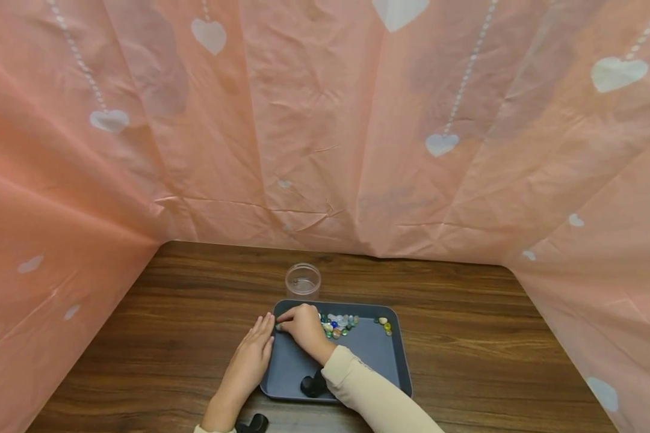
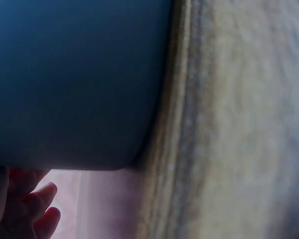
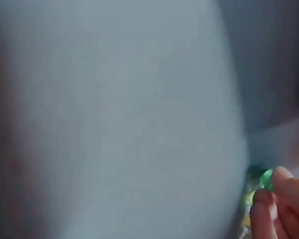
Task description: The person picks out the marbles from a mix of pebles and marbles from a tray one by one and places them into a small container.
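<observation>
A dark grey tray [image 1: 352, 361] lies on the wooden table. My left hand [image 1: 251, 355] rests along its left rim, fingers straight; the fingers [image 2: 42, 204] show at the lower left of the left wrist view. Reaching across the tray, my right hand [image 1: 306, 331] is at the upper left corner, where thumb and finger pinch a small green glass marble [image 3: 267, 180]. Just right of that hand lies a cluster of mixed glass marbles [image 1: 338, 323], partly hidden behind it. A few yellowish marbles [image 1: 387, 326] sit apart near the tray's upper right corner.
Behind the tray stands a clear round container [image 1: 303, 279]. Black wrist gear [image 1: 314, 385] hangs under the right sleeve, over the tray's front; more black gear [image 1: 253, 424] is by the left wrist. Pink curtains [image 1: 325, 150] with hearts enclose the wooden table [image 1: 476, 343].
</observation>
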The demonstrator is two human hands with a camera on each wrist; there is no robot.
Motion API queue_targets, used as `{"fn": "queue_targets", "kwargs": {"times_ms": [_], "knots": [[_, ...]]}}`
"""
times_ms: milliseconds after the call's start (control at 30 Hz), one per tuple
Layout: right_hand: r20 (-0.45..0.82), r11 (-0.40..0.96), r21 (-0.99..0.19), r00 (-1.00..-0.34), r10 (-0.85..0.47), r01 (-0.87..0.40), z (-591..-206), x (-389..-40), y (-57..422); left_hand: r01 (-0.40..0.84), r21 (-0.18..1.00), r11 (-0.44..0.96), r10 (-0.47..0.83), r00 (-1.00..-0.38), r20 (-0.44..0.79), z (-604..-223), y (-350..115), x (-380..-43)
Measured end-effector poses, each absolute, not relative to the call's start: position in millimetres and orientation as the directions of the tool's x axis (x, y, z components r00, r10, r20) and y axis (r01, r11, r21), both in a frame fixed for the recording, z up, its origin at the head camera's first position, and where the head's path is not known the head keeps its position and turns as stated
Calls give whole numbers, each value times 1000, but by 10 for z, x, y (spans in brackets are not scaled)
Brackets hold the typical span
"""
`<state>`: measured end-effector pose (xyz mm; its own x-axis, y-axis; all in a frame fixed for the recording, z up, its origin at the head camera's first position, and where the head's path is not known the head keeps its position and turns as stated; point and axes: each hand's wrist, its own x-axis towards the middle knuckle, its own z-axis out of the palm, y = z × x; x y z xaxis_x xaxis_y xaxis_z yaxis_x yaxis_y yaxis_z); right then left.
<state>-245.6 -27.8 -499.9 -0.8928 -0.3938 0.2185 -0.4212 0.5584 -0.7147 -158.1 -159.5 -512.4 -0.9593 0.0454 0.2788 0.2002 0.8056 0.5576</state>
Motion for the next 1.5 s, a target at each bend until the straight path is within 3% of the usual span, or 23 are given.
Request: {"fn": "queue_targets", "kwargs": {"times_ms": [133, 233, 367, 500, 700, 800, 900, 967, 1333, 1500], "knots": [[-37, 204, -978, -942, -334, -34, -4974, -2520, -194, 202, 555, 807, 43, -957, 286, -5140, -1593, -1587], [-176, -88, -973, -929, -325, 215, -4935, -2586, -125, 206, 552, 808, 38, -953, 300, -5145, -1597, -1589], [-217, -212, -934, -928, -304, 288, -4852, -2672, -34, 208, 539, 816, 37, -950, 311, -5139, -1598, -1589], [-238, -222, -929, -937, -257, 297, -4753, -2766, 52, 199, 516, 833, 34, -950, 312, -5131, -1592, -1591], [-157, -94, -980, -974, -165, 174, -4562, -2903, 116, 183, 487, 854, 32, -953, 300, -5136, -1585, -1584], [-9, 151, -989, -992, -124, -9, -4500, -2982, 121, 172, 490, 854, 24, -956, 293, -5145, -1588, -1582], [135, 414, -894, -984, -116, -171, -4474, -3057, 114, 166, 493, 854, 20, -958, 287, -5147, -1592, -1583], [192, 510, -827, -972, -137, -235, -4465, -3099, 99, 167, 493, 854, 21, -957, 289, -5154, -1593, -1588], [266, 685, -605, -914, -306, -406, -4454, -3167, -18, 183, 496, 849, 22, -950, 312, -5145, -1581, -1595], [258, 696, -574, -902, -346, -431, -4456, -3174, -53, 189, 495, 848, 30, -950, 311, -5130, -1575, -1587]]}}
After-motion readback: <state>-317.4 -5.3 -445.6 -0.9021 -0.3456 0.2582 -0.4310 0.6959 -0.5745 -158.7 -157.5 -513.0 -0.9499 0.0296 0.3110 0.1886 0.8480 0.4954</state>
